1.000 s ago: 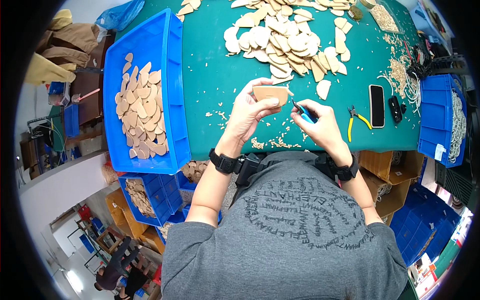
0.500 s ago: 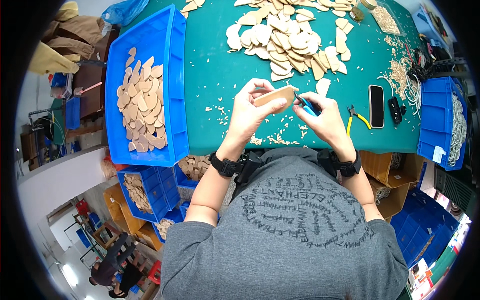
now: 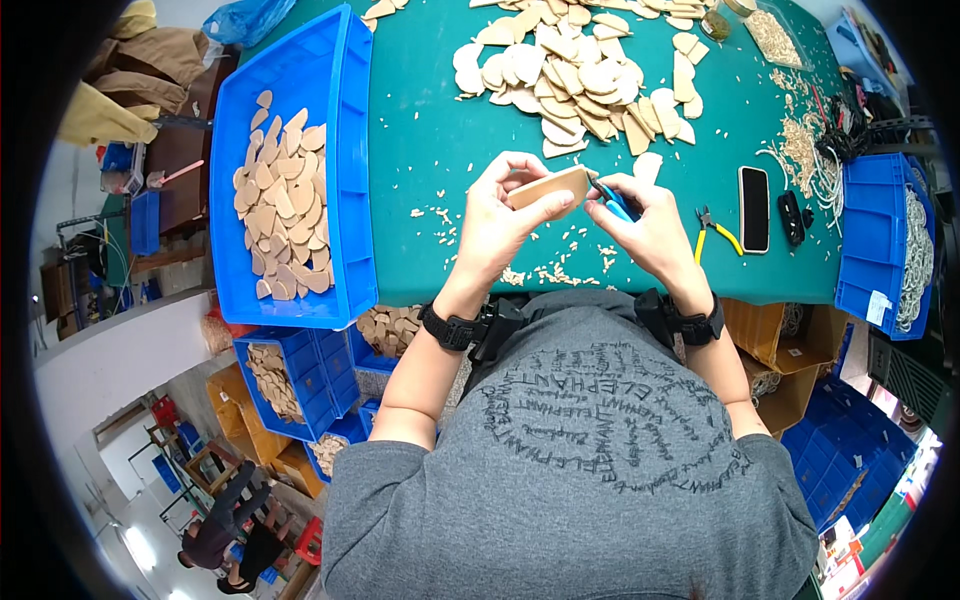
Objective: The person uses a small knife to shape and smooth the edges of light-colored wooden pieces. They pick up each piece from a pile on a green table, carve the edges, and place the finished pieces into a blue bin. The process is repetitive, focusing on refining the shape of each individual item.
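Note:
My left hand (image 3: 510, 208) is closed around a flat tan wooden piece (image 3: 552, 187), holding it up over the green table with its edge toward me. In my right hand (image 3: 645, 222) are blue-handled pliers (image 3: 617, 207), their dark jaws at the right end of the wooden piece. Whether the jaws touch the wood I cannot tell. Small wooden pegs (image 3: 545, 275) lie scattered on the table below my hands. Beyond them is a heap of rounded wooden pieces (image 3: 570, 80). A second pair of pliers, yellow-handled (image 3: 716, 234), lies right of my right hand.
At left stands a blue bin (image 3: 352, 200) with many wooden pieces inside. A phone (image 3: 753, 211) and a small black device (image 3: 792, 219) lie at right, near a blue crate (image 3: 868, 250) of pale cord loops. A clear tray of pegs (image 3: 772, 40) is at the far right.
The pliers have turned slightly in my right hand, with the handles closer together and the fingers nearer the wooden piece. My left hand has barely moved.

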